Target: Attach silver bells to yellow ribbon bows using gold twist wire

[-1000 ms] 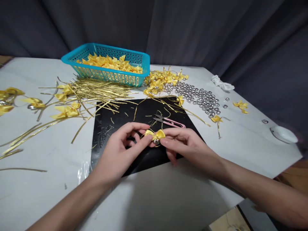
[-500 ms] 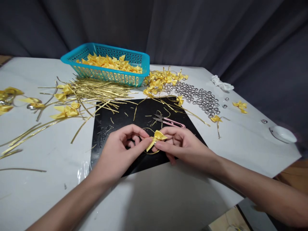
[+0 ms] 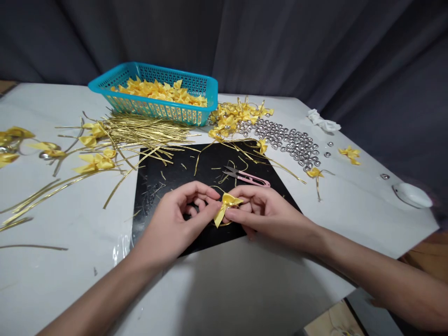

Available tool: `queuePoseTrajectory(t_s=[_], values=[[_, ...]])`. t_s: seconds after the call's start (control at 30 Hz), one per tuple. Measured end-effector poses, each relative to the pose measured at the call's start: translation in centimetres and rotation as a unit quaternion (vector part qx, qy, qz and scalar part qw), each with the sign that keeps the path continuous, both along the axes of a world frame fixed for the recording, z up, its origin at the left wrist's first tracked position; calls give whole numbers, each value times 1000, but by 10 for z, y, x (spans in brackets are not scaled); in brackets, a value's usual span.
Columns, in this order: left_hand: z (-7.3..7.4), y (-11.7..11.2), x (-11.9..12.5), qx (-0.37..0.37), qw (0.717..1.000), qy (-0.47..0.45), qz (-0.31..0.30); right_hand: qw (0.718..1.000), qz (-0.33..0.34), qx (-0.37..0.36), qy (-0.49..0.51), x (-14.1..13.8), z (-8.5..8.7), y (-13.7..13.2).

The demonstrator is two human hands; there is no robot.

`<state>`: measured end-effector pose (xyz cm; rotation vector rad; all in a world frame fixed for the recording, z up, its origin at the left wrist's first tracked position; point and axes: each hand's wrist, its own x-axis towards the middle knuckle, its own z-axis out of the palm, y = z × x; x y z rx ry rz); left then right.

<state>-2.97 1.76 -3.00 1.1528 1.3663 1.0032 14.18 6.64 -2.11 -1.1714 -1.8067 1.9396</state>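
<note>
A yellow ribbon bow [image 3: 227, 204] is pinched between my two hands above a black mat [image 3: 196, 245]. My left hand [image 3: 185, 210] is closed, with thumb and forefinger at the bow's left side. From the other side, my right hand [image 3: 259, 205] grips the bow with thumb and fingers. A thin gold cord loops behind the bow and is partly hidden by my fingers. Just beyond my right hand lie thread snips [image 3: 247, 177] with pink handles, among gold cord scraps.
A turquoise basket [image 3: 157, 106] of yellow bows stands at the back. Gold cords [image 3: 147, 130] lie in front of it. Silver bell-like pieces [image 3: 294, 142] spread to the right, near more finished-looking bows [image 3: 238, 114]. A small white dish [image 3: 413, 195] sits at the right edge.
The bow has turned slightly between my fingers, and its lower tail now hangs more downward. Both hands keep nearly the same place.
</note>
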Motion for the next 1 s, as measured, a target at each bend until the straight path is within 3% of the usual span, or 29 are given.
queuePoseTrajectory(t_s=[0.13,0.37,0.63,0.83,1.0], values=[[-1,1,0,4,1000,9,-2,1000,-22,12,-7,-1,3,-1],[-1,-2,0,-8,1000,13,-16,987,-75,142,6,1,3,0],[-5,1,0,7,1000,20,-5,990,-91,102,-15,1,4,-3],[-4,0,0,-3,999,19,-28,980,-44,195,-14,2,3,0],[-4,0,1,-7,999,6,-36,984,-61,165,-24,2,5,-3]])
